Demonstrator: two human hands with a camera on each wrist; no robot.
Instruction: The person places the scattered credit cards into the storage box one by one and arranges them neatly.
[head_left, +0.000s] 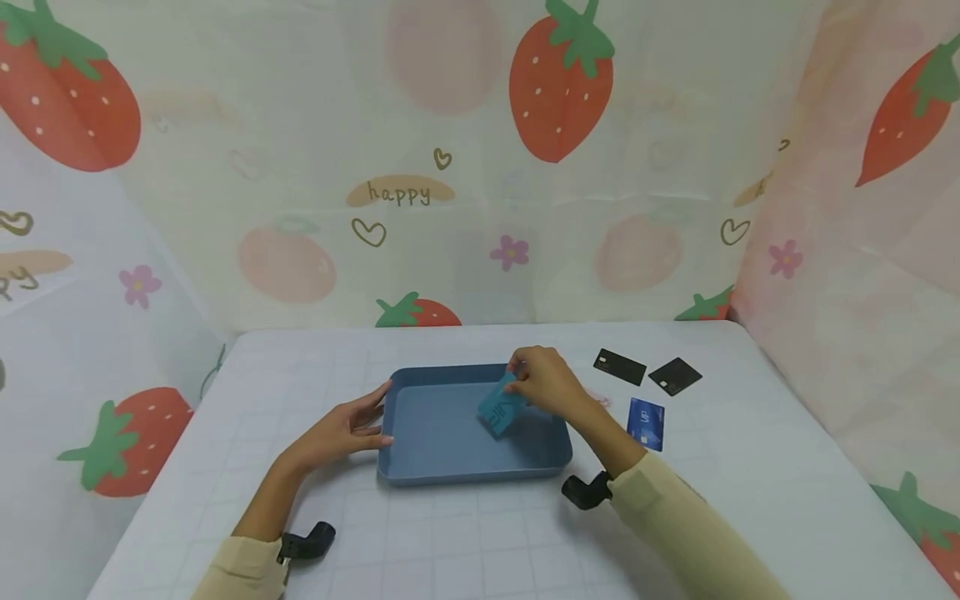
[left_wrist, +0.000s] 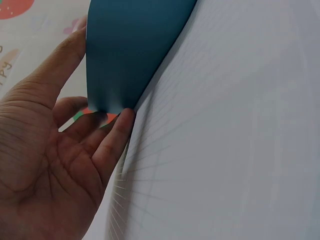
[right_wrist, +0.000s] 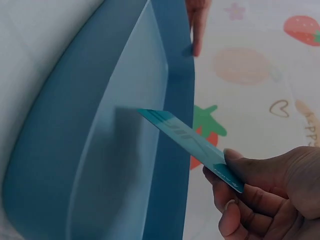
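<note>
A blue rectangular tray lies on the table. My left hand holds its left end, the thumb over the rim and the other fingers against the outside of the wall, as the left wrist view of the hand shows. Over the right half of the tray, my right hand pinches a teal card by one end between thumb and fingers. Seen from the right wrist, the card slants down past the rim toward the tray floor, which carries a dark shadow.
To the right of the tray lie two black cards, one tilted and one farther right, and a blue card. A small pink item is partly hidden behind the right wrist. A strawberry-print cloth hangs behind the white table.
</note>
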